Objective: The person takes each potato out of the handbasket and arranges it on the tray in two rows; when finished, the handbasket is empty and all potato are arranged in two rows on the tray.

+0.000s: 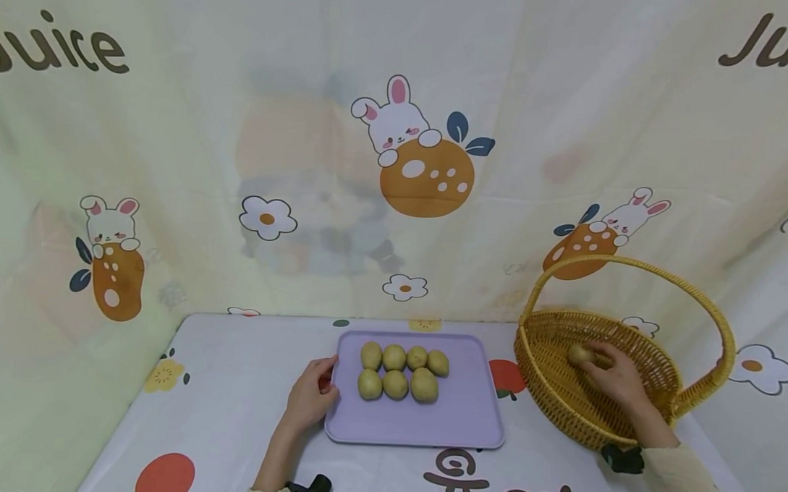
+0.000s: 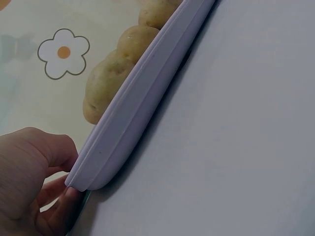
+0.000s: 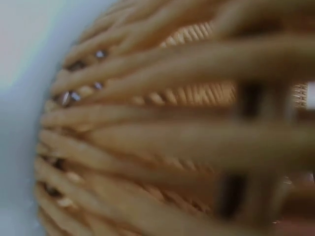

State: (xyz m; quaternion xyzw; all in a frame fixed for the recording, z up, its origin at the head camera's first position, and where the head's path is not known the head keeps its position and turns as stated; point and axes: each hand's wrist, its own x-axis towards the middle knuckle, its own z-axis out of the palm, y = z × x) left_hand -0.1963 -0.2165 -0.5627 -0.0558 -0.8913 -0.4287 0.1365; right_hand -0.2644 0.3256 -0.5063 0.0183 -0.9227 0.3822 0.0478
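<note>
A lilac tray [image 1: 420, 424] bears several potatoes [image 1: 396, 358] in two rows towards its back. At its left edge is my left hand [image 1: 309, 395]; in the left wrist view, the thumb [image 2: 61, 152] lies over the tray's rim and the fingers reach under it, gripping the corner. My right hand [image 1: 617, 377] reaches down inside a wicker basket [image 1: 558, 396] and pinches a potato [image 1: 580, 354] between thumb and fingers. Only blurred wicker of the basket [image 3: 162, 128] fills the right wrist view, with that hand hidden.
Over the basket arches a tall handle [image 1: 634, 263], its right foot close to my right forearm. A printed cloth [image 1: 232, 414] covers the table. Behind it hangs a curtain [image 1: 328, 273] with rabbit and flower prints.
</note>
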